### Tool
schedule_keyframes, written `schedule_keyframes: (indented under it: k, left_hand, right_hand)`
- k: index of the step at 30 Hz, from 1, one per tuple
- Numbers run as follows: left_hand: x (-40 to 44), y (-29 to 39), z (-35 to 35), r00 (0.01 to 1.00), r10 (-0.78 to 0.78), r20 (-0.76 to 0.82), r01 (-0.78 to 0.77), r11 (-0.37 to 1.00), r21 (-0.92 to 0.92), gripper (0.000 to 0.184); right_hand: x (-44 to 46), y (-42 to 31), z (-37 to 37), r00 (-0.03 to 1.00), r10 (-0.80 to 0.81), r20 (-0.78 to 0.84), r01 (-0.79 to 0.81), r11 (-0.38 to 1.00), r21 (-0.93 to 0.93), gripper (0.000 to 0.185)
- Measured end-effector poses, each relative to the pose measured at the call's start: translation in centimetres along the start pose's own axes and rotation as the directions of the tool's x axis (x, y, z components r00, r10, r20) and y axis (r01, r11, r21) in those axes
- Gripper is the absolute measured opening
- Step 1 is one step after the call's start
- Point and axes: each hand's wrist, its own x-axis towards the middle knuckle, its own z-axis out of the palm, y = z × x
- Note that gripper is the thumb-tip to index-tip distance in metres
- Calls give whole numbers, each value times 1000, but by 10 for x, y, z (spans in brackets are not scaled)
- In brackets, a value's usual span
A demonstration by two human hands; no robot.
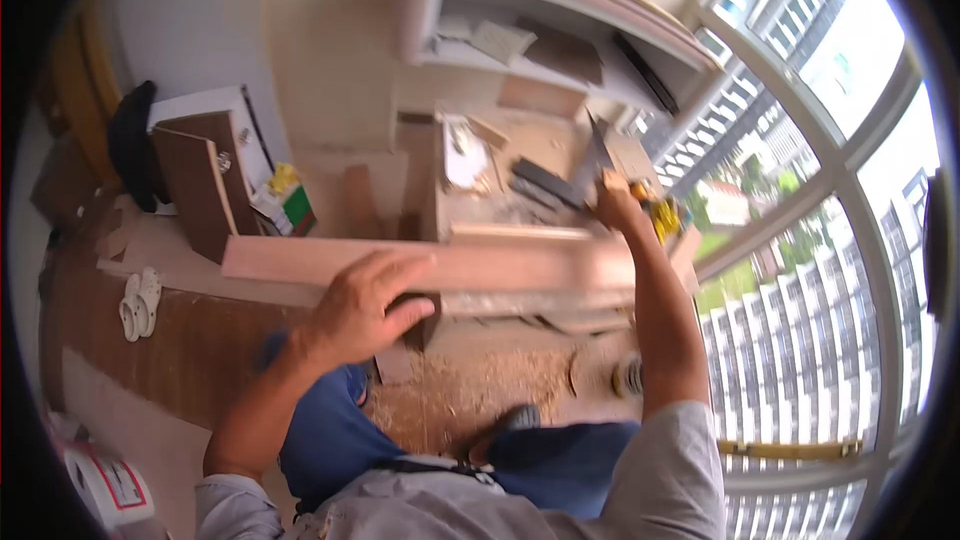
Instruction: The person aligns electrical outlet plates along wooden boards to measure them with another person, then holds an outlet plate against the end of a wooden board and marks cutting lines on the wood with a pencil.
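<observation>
While apparently steadying long reddish wooden board (490, 265) with left hand (362, 305) (open, empty), grips tapered grey metal saw (600, 152) in closed right hand (618, 205).

On the worktop (480, 208), a white sheet (465, 155) is laid near the left edge; dark blocks (547, 183) are placed mid-surface.

no readable text, red-bordered label (122, 483) illegible

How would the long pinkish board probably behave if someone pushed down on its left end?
The board looks likely to stay stiff, running straight without visible sag. It may tip, as its left end reaches past the bench. Its flat face makes rolling unlikely.
</observation>
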Motion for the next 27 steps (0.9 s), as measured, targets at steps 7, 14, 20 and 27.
schedule_keyframes:
  k: [7,14,20,27]
  left_hand:
    - [23,-37,-14,994,-93,58,95,994,-48,45]
    - [159,-90,14,981,-13,192,-7,995,100,47]
    - [356,-198,79,986,-167,19,152,936,318,65]
    - [478,-279,102,998,-61,2,45,758,651,68]
  right_hand:
    - [26,-19,-76,767,355,534,-440,897,36,31]
    - [-5,8,-188,643,565,517,-567,805,-174,23]
    - [-84,-113,-275,647,758,77,-647,493,582,26]
    - [-151,-139,-196,481,871,101,-544,206,813,26]
